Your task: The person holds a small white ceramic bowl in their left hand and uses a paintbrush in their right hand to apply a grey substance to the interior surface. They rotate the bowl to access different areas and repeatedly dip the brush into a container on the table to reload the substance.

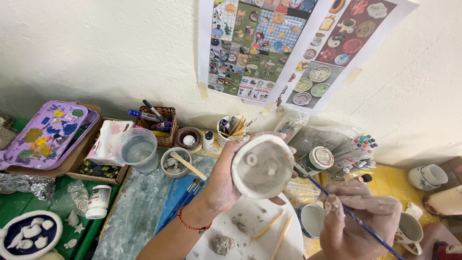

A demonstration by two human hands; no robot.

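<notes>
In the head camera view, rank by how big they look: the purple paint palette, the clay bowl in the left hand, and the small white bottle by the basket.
1. Purple paint palette
2. Clay bowl, though nearness to the camera enlarges it
3. Small white bottle

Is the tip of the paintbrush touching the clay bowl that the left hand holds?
Touching. The head view shows the paintbrush, held in the right hand, with its tip on the rim of the clay bowl that the left hand holds; no gap shows.
</notes>
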